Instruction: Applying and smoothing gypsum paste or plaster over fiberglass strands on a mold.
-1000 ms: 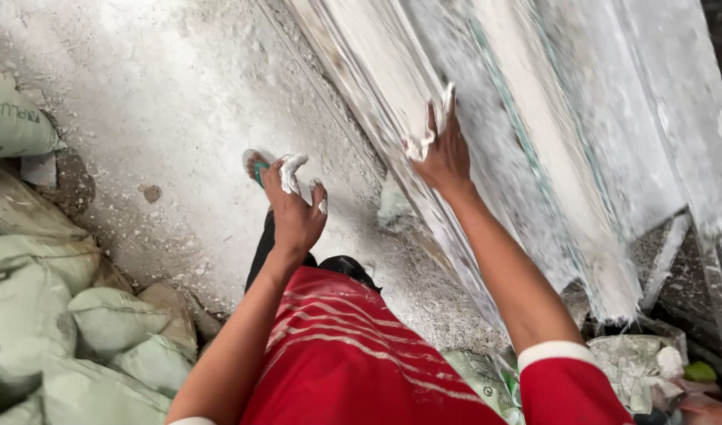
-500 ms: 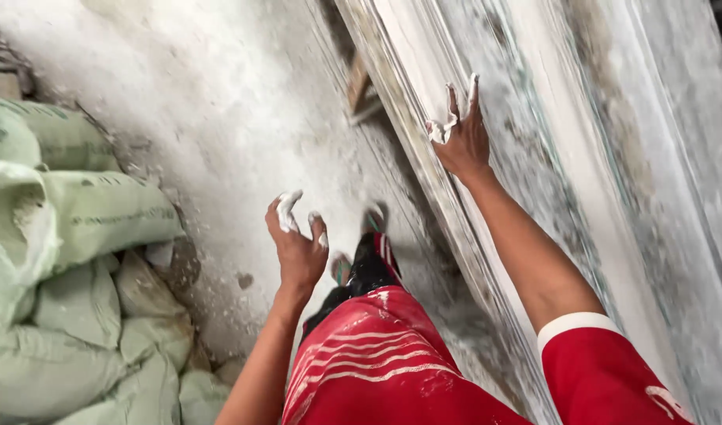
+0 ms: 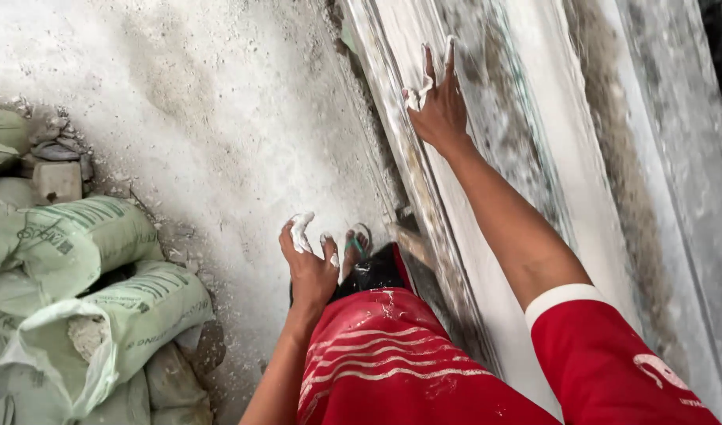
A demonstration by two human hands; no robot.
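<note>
The right hand [image 3: 438, 110] lies flat on the edge of the leaning white slabs [image 3: 534, 181], fingers spread and smeared with white paste, gripping nothing. The slabs run from the top of the view down its right side, their ends cut off by the frame, and how many sheets are stacked is hard to tell. The left hand [image 3: 312, 264] hangs open and empty above the dusty floor [image 3: 219, 118], fingertips caked white. A sandalled foot [image 3: 356, 245] shows just beyond it, partly hidden. Greenish sacks [image 3: 101, 299] are piled at left, cropped by the edge
</note>
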